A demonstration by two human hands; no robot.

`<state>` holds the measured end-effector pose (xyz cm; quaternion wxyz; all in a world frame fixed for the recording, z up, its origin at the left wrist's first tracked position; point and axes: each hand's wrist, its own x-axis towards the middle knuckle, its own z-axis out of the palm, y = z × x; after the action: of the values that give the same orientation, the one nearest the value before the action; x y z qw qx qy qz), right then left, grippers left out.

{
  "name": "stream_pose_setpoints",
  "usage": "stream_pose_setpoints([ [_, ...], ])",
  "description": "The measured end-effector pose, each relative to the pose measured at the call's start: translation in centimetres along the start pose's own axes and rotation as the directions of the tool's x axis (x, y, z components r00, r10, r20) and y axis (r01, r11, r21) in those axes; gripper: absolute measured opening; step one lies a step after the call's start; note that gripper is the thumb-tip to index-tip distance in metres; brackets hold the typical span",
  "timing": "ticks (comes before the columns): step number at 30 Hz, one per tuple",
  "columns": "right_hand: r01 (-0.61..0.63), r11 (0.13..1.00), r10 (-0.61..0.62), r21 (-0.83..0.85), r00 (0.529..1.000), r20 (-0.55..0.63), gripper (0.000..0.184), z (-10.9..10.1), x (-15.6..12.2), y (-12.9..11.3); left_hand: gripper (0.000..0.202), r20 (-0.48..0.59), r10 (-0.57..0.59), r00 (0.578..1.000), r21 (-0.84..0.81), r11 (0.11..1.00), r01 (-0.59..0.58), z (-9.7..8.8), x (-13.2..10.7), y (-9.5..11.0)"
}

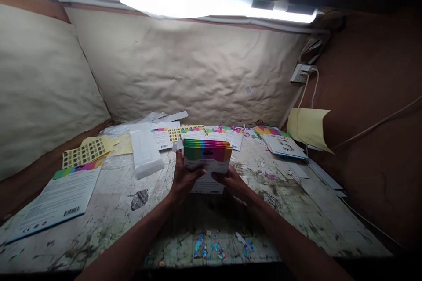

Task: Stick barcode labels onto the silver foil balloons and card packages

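Several shiny scraps (211, 248) lie nearest, at six o'clock from the held stack, toward the front of the worn table (296, 237). Just beyond them, at the centre of the dial, a stack of packs (207, 160) stands upright between both hands, banded colours uppermost and backs toward the wearer. The left hand (185, 179) grips its left side, half closed, thumb across the back face; the right hand (233, 181) curls round the lower right side likewise. Their far fingers are mostly hidden.

Farther out, between eight and nine o'clock, one single pack (62, 202) lies flat, with a yellow sticker sheet (87, 151) beyond it. A long white bundle (145, 151) sits at ten. From eleven to one, a row of packs (160, 142) lies spread behind the stack, and a loose pile (281, 144) showing a "5" rests between two and three.

As far as it can be judged, the work is partway: several packs are gathered and roughly squared in the hands, while the single pack, the row and the pile lie apart from them. Whether any pack is filled or sealed cannot be told.
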<state>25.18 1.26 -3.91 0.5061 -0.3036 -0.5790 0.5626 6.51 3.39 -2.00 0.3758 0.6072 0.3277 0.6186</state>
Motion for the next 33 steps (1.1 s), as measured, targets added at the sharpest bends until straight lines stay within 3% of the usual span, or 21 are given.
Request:
stream_pose_setpoints([
  [6,0.064,0.991,-0.066,-0.116,0.998,-0.018,0.046,0.8,0.0,-0.4,0.07,-0.065,-0.007,0.998,0.053,0.999,0.011,0.1,-0.3,1.2],
  [12,-0.02,0.981,0.009,-0.193,0.998,-0.058,0.04,0.6,0.7,-1.4,0.066,-0.084,-0.016,0.996,0.048,0.999,0.02,0.2,-0.5,1.2],
  [20,-0.045,0.991,0.017,-0.124,0.975,-0.221,0.032,1.3,0.9,-0.5,0.069,-0.074,-0.011,0.997,0.013,1.0,0.012,0.4,-0.6,1.0],
  [26,-0.023,0.994,0.001,-0.105,0.979,-0.201,0.032,1.6,0.9,-0.5,0.061,-0.08,0.014,0.997,0.066,0.998,-0.009,0.3,-0.6,0.3],
  [33,0.003,0.996,-0.02,-0.088,0.98,-0.196,0.034,1.7,0.9,0.0,0.068,-0.07,0.002,0.998,0.088,0.996,0.004,0.3,-0.7,0.6],
])
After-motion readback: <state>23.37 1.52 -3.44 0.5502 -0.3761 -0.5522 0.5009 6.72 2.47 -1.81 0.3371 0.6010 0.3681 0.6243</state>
